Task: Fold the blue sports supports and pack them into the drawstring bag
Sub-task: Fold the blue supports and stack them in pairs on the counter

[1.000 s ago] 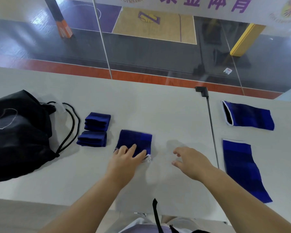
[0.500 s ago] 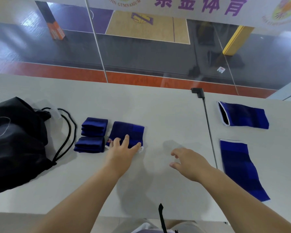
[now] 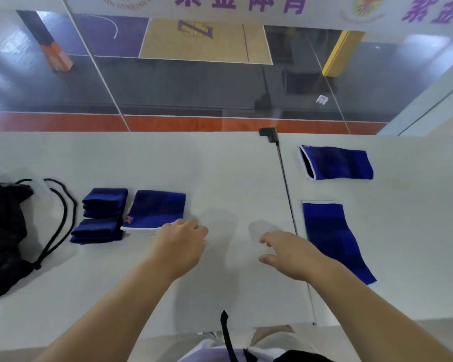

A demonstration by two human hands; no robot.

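A black drawstring bag (image 3: 3, 236) lies at the left edge of the white table (image 3: 220, 173), its cords looped toward the middle. Beside the cords sit two folded blue supports (image 3: 105, 203) (image 3: 97, 230), one behind the other. A third folded blue support (image 3: 156, 210) lies right next to them. My left hand (image 3: 179, 246) hovers at that support's near right corner with fingers curled down, holding nothing. My right hand (image 3: 289, 253) hangs open over bare table. Two unfolded blue supports lie at the right: one far (image 3: 336, 163), one near (image 3: 334, 237).
A dark seam with a black clip (image 3: 270, 134) splits the tabletop between my hands and the unfolded supports. Beyond the far edge a glass wall shows a sports court. A black strap (image 3: 226, 333) hangs at my body near the front edge.
My left hand slid the third folded support leftward up against the two folded ones, then drew back off it. My right hand stayed hovering and drifted slightly right.
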